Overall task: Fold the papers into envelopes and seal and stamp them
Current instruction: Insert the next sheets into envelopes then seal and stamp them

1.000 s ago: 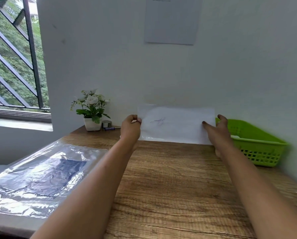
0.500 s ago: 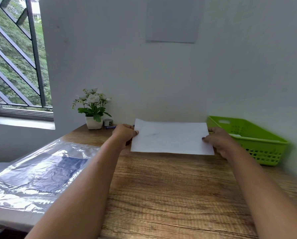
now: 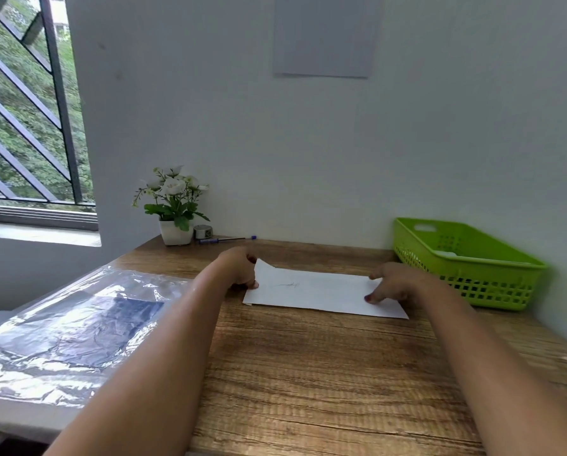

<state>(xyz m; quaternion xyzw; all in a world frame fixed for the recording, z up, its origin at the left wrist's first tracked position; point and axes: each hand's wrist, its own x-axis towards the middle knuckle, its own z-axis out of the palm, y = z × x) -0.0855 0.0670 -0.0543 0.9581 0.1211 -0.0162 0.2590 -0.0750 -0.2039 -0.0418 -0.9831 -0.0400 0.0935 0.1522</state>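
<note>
Only the head camera to go on here. The white sheet of paper (image 3: 325, 292) lies flat on the wood-grain desk (image 3: 308, 373), stretched between the two hands with its long side across. There's a faint pen scribble on it, closer to the left hand.

The left hand (image 3: 239, 269) is curled round the sheet's left edge, thumb on top and fingers tucked at the side, and the far corner there is lifted off the desk. My guess is that's the corner about to get folded over. The right hand (image 3: 392, 283) lies on top of the right end with its fingers stretched out and one fingertip pushing down near the front edge. I'd say it's there as an anchor so the sheet doesn't slide while the other side is worked.

A lime green plastic basket (image 3: 466, 258) sits just past the right hand against the wall, probably for finished envelopes. I can't tell what's in it. Beyond the left hand are a blue pen (image 3: 226, 239), a small silver roll (image 3: 203, 231) that may be tape, and a white pot of white flowers (image 3: 175, 205). A crinkly clear plastic sheet (image 3: 61, 330) lies further out to the left of the left arm.

Folding looks barely begun, and no sealing or stamping shows.
</note>
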